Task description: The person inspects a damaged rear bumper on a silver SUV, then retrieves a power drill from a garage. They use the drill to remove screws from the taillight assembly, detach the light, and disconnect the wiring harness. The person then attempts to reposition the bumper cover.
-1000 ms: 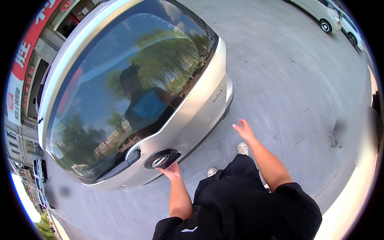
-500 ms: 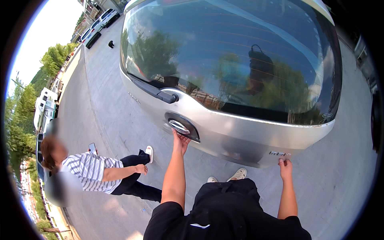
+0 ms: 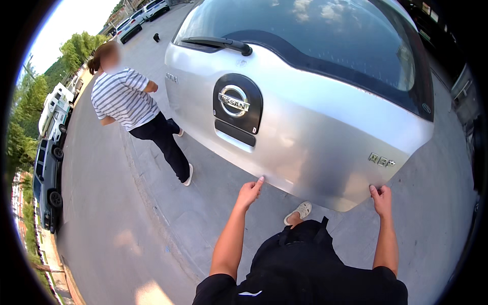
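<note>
A silver car tailgate (image 3: pixel 310 132) fills the upper middle, its outer face toward me. It carries a round chrome badge on a black plate (image 3: pixel 237 101), a chrome letter emblem (image 3: pixel 381 160) near its right end and a black rear wiper (image 3: pixel 218 43) below the glass. My left hand (image 3: pixel 250 193) pinches the tailgate's lower edge near the middle, thumb on the outer face and fingers mostly hidden beneath. At the lower right corner my right hand (image 3: pixel 381 197) is closed on the same edge, its thumb on top as well.
On the left, a person in a striped shirt (image 3: pixel 127 99) walks on the grey pavement (image 3: pixel 127 213). A dark off-road vehicle (image 3: pixel 47 183) stands beyond, with white cars (image 3: pixel 145 18) farther off. A small black object (image 3: pixel 156 37) lies on the ground.
More of the tailgate's outer face shows now. My left hand has gone from under the badge to the lower edge farther right. The person in stripes has walked forward, away from me.
</note>
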Available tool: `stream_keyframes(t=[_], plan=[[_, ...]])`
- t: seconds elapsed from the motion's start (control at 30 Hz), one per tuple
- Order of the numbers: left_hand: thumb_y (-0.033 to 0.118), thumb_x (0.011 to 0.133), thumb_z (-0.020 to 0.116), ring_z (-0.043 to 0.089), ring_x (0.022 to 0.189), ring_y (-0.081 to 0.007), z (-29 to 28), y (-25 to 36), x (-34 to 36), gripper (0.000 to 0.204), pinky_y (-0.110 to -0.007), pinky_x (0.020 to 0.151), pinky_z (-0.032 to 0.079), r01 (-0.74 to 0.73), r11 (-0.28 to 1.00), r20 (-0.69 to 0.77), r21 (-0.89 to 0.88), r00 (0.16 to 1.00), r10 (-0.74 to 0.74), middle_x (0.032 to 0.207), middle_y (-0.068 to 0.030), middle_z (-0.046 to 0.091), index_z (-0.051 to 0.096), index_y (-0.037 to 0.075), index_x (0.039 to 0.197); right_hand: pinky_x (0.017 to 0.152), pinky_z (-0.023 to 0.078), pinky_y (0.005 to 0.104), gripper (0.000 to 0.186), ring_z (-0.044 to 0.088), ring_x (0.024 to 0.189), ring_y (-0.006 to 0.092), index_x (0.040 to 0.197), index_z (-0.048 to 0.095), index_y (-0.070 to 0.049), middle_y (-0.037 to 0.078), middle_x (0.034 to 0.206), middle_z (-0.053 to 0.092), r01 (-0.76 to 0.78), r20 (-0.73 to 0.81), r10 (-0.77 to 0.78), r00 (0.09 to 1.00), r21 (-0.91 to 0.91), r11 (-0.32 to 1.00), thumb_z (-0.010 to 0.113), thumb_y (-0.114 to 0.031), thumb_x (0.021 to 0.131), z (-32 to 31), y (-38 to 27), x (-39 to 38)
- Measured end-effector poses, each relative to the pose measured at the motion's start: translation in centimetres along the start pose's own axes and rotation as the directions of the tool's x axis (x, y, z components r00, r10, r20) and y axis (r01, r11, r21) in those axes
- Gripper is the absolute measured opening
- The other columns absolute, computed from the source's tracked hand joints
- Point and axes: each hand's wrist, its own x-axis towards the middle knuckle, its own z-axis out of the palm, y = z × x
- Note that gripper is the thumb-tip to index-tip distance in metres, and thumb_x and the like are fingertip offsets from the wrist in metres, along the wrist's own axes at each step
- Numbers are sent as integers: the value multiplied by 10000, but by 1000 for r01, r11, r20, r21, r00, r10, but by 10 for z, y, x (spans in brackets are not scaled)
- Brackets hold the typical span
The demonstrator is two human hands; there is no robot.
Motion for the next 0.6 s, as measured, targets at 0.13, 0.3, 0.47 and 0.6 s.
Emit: stream_keyframes(t=[0.13, 0.3, 0.47, 0.6], plan=[[683, 1001, 377, 583, 680, -184, 11, -30, -125, 707, -302, 594, 431, -68, 814, 220, -576, 947, 234, 774, -76, 609, 614, 20, 933, 596, 414, 268, 353, 513, 660, 83, 879, 671, -4, -5, 737, 624, 46, -9, -45, 999, 183, 982, 686, -350, 950, -17, -64, -99], [426, 1076, 440, 489, 566, -165, -20, 18, -239, 462, -287, 508, 359, -467, 540, -95, -700, 811, 578, 660, -57, 550, 592, 27, 898, 526, 403, 242, 437, 532, 604, 78, 855, 693, -48, 0, 718, 642, 25, -13, -22, 1000, 325, 945, 693, -478, 934, -45, -144, -169], [403, 1064, 501, 500, 564, -151, -60, 100, -338, 455, -275, 507, 360, -628, 454, -198, -632, 697, 689, 652, -47, 552, 602, 30, 824, 488, 333, 210, 403, 471, 551, 32, 823, 677, -70, -44, 659, 582, 79, -102, -41, 994, 403, 912, 671, -453, 951, -93, -225, -200], [396, 1061, 507, 488, 679, -146, -112, 210, -425, 430, -272, 567, 360, -655, 393, -138, -646, 606, 783, 771, -63, 575, 625, -6, 969, 339, 256, 208, 250, 370, 364, 51, 819, 670, -104, -71, 522, 509, 98, -124, -39, 991, 511, 854, 667, -310, 960, -175, -336, -215]])
